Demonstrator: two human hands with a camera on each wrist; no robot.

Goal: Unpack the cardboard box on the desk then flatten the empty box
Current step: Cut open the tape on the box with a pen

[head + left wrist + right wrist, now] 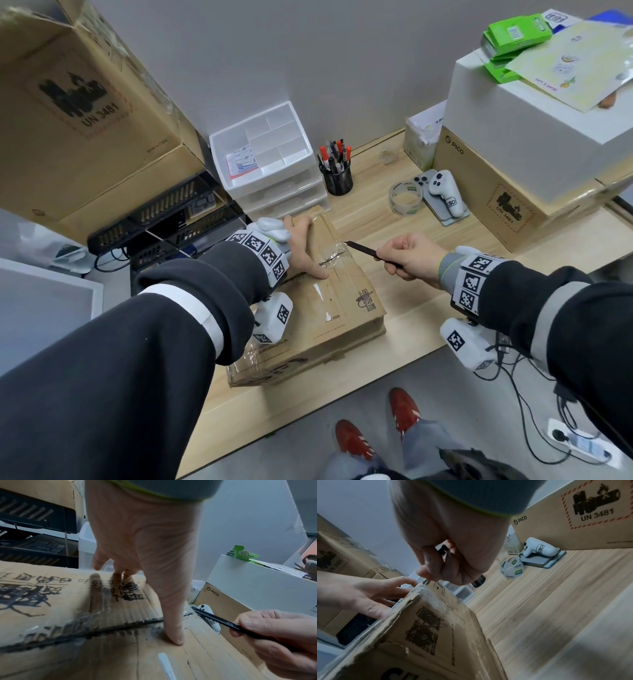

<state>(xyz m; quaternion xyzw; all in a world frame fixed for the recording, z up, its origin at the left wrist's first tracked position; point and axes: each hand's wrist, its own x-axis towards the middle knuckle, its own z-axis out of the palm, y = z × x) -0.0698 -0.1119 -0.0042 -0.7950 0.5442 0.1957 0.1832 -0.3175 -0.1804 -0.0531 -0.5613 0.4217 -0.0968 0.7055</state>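
A worn cardboard box (329, 305) (85, 635) (426, 631) lies on the wooden desk (404, 291), its flaps closed and clear tape along the top seam. My left hand (301, 246) (142, 555) (373, 595) presses flat on the lid, thumb on the seam and fingers over the far edge. My right hand (407, 257) (278, 637) (443, 561) grips a slim black utility knife (359, 248) (216, 618). Its tip sits at the taped right end of the seam.
A tape roll (406, 198) and a white controller (445, 195) lie right of the box. A PICO carton (496, 202) with a white box (534, 130) on it stands far right. A pen cup (337, 171), white drawers (270, 161) and a large carton (75, 109) stand behind.
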